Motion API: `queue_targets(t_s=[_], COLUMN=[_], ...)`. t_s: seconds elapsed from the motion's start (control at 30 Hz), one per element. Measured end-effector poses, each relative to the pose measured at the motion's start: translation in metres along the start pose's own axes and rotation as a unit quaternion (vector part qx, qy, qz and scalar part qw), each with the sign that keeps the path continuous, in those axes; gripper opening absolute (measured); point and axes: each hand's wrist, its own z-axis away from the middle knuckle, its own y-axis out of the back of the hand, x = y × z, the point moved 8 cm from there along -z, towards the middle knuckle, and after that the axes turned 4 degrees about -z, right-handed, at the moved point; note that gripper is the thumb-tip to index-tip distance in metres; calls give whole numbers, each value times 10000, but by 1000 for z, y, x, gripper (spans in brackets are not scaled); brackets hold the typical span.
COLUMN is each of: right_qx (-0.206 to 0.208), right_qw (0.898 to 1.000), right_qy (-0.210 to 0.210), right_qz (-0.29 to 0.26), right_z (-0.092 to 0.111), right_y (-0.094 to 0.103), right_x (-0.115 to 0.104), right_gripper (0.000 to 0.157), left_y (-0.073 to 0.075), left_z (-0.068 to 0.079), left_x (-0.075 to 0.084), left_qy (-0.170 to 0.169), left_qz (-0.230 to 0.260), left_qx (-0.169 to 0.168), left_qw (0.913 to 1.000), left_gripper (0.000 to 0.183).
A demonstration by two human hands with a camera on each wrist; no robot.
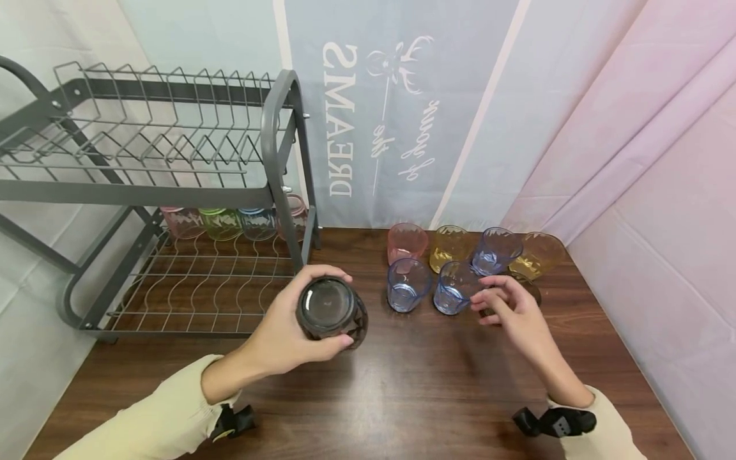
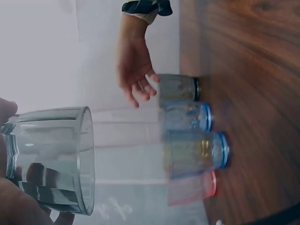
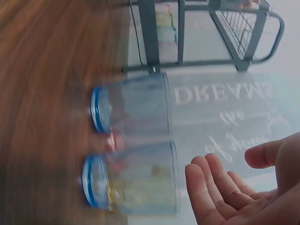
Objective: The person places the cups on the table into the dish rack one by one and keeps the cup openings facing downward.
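My left hand grips a dark grey tumbler, thumb on one side and fingers around the other. Its round base faces up toward the head camera; the left wrist view shows the wide rim at the opposite end. My right hand holds nothing, its fingers loosely bent. In the head view it overlaps a blue glass and partly hides a dark glass. Another blue glass stands to the left in the same front row. In the right wrist view, the right fingers are apart from the glasses.
Behind the front row stand a pink glass, a yellow glass, a blue glass and another yellow glass. At left, a two-tier metal rack has several coloured glasses, including a green one, at its lower tier's back.
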Motion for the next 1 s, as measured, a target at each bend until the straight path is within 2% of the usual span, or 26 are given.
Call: queue_targets(t_s=[0.2, 0.4, 0.6, 0.77, 0.9, 1.0], right_qx=[357, 687, 1107, 1509, 1784, 1753], right_qw=[9984, 9945, 9860, 9738, 9646, 9645], right_qy=[135, 22, -117, -19, -7, -49], right_qz=[407, 797, 1243, 1701, 1943, 1976], right_z=[-2, -4, -3, -4, -5, -7], right_y=[35, 68, 94, 110, 116, 118], right_x=[2, 10, 21, 29, 36, 42], right_gripper=[24, 18, 20, 24, 25, 31], left_y=[28, 55, 84, 109, 124, 133], left_z=[3, 10, 19, 24, 24, 23], left_x=[4, 13, 28, 30, 28, 22], left_qy=[22, 252, 72, 309, 400, 639], left_qz=[76, -143, -209, -908, -1676, -2127], left_qx=[277, 133, 108, 403, 609, 759], left_qw=[9996, 9995, 9997, 9946, 9832, 9721], left_gripper=[71, 74, 76, 76, 74, 74])
